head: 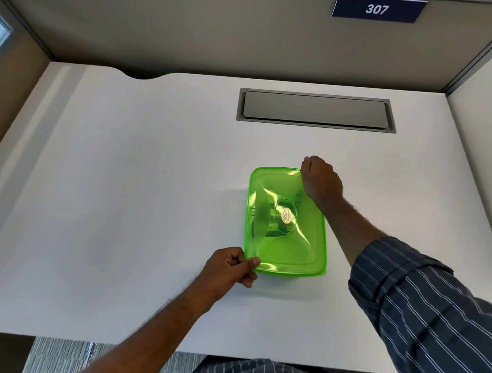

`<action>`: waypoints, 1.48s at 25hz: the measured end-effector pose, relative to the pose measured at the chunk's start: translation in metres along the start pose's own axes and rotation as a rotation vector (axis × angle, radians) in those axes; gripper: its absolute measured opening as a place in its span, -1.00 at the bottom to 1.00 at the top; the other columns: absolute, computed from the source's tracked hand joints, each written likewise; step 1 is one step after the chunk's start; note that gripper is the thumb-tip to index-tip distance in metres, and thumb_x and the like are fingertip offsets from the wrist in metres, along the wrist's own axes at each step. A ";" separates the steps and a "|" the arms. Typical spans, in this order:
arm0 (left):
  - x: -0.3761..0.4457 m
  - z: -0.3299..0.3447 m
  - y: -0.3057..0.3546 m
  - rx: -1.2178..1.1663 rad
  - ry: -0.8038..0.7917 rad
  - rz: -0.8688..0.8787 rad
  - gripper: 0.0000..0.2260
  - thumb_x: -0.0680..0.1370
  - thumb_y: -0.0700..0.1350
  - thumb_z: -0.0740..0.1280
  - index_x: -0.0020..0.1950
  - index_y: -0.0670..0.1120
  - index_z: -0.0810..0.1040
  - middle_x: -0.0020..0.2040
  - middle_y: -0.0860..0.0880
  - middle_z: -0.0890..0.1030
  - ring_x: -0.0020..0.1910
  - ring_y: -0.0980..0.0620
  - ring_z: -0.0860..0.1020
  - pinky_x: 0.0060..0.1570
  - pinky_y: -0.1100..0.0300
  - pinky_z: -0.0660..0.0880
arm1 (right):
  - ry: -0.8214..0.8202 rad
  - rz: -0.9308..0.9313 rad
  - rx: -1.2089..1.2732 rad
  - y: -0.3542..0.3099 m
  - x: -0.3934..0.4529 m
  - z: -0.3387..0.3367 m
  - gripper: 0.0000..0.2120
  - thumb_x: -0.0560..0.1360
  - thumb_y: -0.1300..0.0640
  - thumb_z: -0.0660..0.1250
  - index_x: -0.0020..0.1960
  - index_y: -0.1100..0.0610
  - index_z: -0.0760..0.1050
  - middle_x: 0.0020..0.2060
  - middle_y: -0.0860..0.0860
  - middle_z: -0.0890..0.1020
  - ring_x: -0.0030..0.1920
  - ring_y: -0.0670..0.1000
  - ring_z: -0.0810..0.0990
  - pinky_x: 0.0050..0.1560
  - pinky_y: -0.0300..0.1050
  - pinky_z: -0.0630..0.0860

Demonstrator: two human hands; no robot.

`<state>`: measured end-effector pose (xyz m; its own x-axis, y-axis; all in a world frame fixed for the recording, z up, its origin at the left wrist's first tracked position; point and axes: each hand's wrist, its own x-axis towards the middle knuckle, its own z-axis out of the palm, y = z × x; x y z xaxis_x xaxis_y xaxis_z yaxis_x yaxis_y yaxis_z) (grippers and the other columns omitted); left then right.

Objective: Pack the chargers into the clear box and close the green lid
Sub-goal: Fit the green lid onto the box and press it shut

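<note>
A white counter (117, 204) sits in a beige-walled cubicle under a "307" sign (377, 9), with a grey hatch (316, 110). The lid (287, 223) covers the box: left hand (228, 267) pinches its near corner, right hand (320, 180) curls over its far corner.

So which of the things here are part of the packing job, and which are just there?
Part of the job:
- green lid, sitting on the box
- chargers, dimly visible through the lid
- left hand pinching the lid's near corner
- right hand on its far corner

Just there:
- desk
- grey cable hatch
- sign reading 307
</note>
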<state>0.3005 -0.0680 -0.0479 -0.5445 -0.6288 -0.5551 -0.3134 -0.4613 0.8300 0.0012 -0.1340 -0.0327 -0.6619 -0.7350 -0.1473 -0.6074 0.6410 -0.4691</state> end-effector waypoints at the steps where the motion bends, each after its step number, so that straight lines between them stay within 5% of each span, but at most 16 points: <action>1: 0.000 0.000 -0.001 0.002 0.004 0.004 -0.71 0.52 -0.09 0.51 -0.24 -0.22 0.50 -0.28 -0.26 0.70 -0.34 -0.06 0.67 -0.26 0.18 0.62 | 0.001 0.003 0.003 0.000 0.000 0.000 -0.57 0.67 -0.08 -0.01 0.01 0.19 0.51 0.01 0.23 0.65 0.01 0.33 0.61 0.01 0.06 0.46; 8: 0.006 -0.012 0.005 0.075 -0.124 -0.031 -0.54 0.53 0.02 0.49 -0.14 -0.41 0.51 -0.21 -0.29 0.71 -0.28 -0.07 0.67 -0.27 0.12 0.65 | -0.018 0.019 0.045 -0.001 -0.001 -0.004 -0.57 0.66 -0.15 -0.01 -0.12 0.11 0.44 -0.05 0.19 0.64 -0.03 0.29 0.59 -0.05 0.03 0.40; 13: 0.024 -0.023 0.028 0.291 -0.086 0.006 -0.43 0.52 0.26 0.37 -0.13 -0.31 0.49 -0.32 -0.10 0.65 -0.39 0.02 0.59 -0.38 0.14 0.57 | -0.084 0.024 0.249 0.010 -0.020 -0.016 -0.57 0.63 -0.28 0.05 -0.02 0.10 0.34 -0.10 0.09 0.58 -0.10 0.16 0.56 -0.09 0.00 0.41; 18: 0.068 -0.016 0.067 0.235 0.266 0.195 -0.81 0.61 0.04 0.36 0.05 -0.07 0.47 -0.06 -0.07 0.58 -0.33 0.02 0.58 -0.45 0.19 0.52 | -0.080 0.132 0.332 0.036 -0.086 -0.017 -0.55 0.62 -0.28 0.10 0.16 0.10 0.35 0.14 0.14 0.51 0.00 0.18 0.58 0.07 0.09 0.51; 20: 0.087 -0.012 0.086 0.260 0.313 0.247 -0.79 0.62 -0.02 0.36 0.20 -0.07 0.49 0.07 -0.11 0.58 -0.18 -0.06 0.61 -0.35 0.11 0.58 | -0.103 0.198 0.345 0.043 -0.114 -0.016 -0.55 0.61 -0.31 0.10 0.16 0.07 0.33 0.15 0.12 0.49 0.02 0.18 0.58 0.08 0.07 0.48; 23: 0.111 -0.008 0.109 0.375 0.330 0.273 -0.72 0.62 -0.07 0.35 0.30 -0.14 0.55 0.18 -0.19 0.56 0.09 -0.22 0.61 0.06 -0.19 0.62 | -0.131 0.245 0.358 0.050 -0.151 -0.017 -0.57 0.59 -0.34 0.08 0.09 0.04 0.29 0.09 0.11 0.52 0.01 0.21 0.58 0.06 0.09 0.47; 25: 0.121 -0.007 0.118 0.446 0.317 0.275 -0.72 0.61 -0.08 0.37 0.27 -0.17 0.58 0.18 -0.22 0.57 0.13 -0.24 0.59 0.13 -0.25 0.58 | -0.138 0.263 0.342 0.053 -0.169 -0.016 -0.58 0.59 -0.34 0.06 0.01 0.02 0.27 -0.01 0.10 0.55 -0.01 0.23 0.58 0.01 0.09 0.47; 29: 0.127 -0.007 0.127 0.468 0.292 0.247 -0.73 0.58 -0.09 0.41 0.20 -0.21 0.61 0.10 -0.23 0.62 0.10 -0.24 0.62 0.11 -0.25 0.60 | -0.113 0.296 0.354 0.053 -0.186 -0.011 -0.57 0.60 -0.34 0.04 -0.10 0.03 0.22 -0.25 0.09 0.58 -0.13 0.25 0.57 -0.08 0.11 0.48; 37: 0.127 -0.007 0.133 0.456 0.256 0.196 -0.76 0.58 -0.11 0.41 0.18 -0.20 0.59 0.01 -0.15 0.57 -0.06 -0.16 0.61 -0.04 -0.18 0.67 | -0.045 0.266 0.373 0.052 -0.186 -0.003 -0.62 0.65 -0.26 0.03 -0.12 0.04 0.20 -0.33 0.08 0.53 -0.21 0.28 0.54 -0.19 0.07 0.42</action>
<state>0.1949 -0.2131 -0.0085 -0.4378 -0.8338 -0.3364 -0.5615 -0.0387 0.8266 0.0914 0.0371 -0.0276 -0.7484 -0.5701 -0.3391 -0.2138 0.6912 -0.6903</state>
